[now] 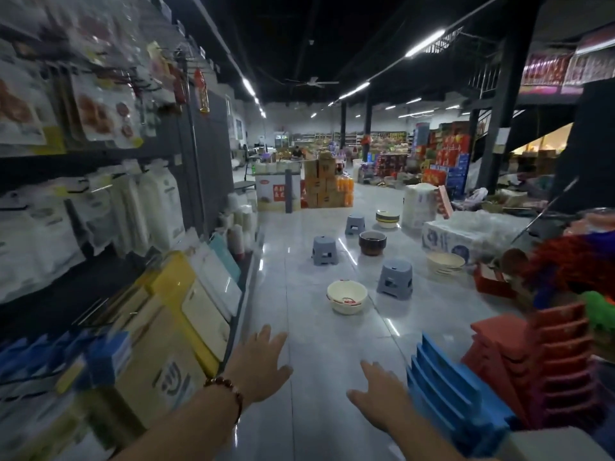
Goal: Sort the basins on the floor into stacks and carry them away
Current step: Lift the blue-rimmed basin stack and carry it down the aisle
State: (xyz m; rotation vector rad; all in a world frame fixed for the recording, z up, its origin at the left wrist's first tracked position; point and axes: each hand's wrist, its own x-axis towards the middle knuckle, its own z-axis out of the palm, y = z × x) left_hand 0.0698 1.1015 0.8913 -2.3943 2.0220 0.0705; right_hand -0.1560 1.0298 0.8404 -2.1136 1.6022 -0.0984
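Several basins stand apart on the tiled shop floor. Nearest is a cream basin with red marks (347,297). Farther back sits a dark brown basin (372,242), then a cream and dark striped stack (387,218). A low stack of pale basins (445,262) lies at the right. My left hand (263,364), with a bead bracelet on the wrist, is stretched forward with straight fingers and holds nothing. My right hand (381,392) is likewise spread and empty. Both hands hover well short of the nearest basin.
Three grey plastic stools (395,277) (324,249) (355,223) stand among the basins. A shelf of packaged goods (109,227) lines the left side. Blue stacked stools (456,390) and red stacked stools (545,361) crowd the right. Wrapped bales (466,232) and cartons (324,188) lie beyond.
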